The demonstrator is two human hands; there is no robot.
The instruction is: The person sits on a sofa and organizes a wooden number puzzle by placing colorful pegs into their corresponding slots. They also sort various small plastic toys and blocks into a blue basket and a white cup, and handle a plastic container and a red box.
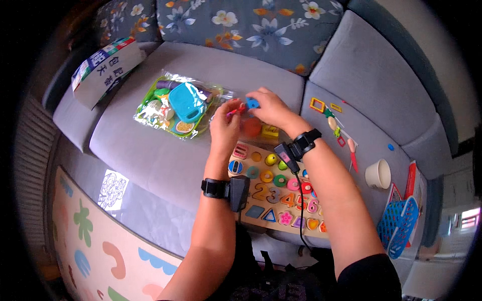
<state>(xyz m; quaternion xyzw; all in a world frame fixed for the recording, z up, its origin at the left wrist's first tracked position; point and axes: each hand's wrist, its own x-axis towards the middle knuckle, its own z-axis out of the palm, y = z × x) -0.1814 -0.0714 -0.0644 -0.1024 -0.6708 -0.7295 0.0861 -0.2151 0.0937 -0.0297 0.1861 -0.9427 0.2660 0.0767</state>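
Note:
My left hand (224,128) pinches a small red piece (237,108), partly covered by the fingers. Close beside it, my right hand (270,108) holds a small blue piece (252,103) between thumb and fingers. I cannot tell whether the two pieces touch. Beneath the hands, on the grey sofa seat, are an orange-red round thing (251,127), blurred, and a yellow block (270,130). Nearer to me lies a wooden puzzle board (246,189) with coloured numbers, rings and shapes, partly hidden by my right forearm.
Left of my hands is a plastic-wrapped green tray of toy food with a blue toy cutting board (185,101). A printed carton (109,73) stands farther left. To the right are a toy knife (353,156), small toy pieces, a white cup (378,174) and a blue basket (403,225).

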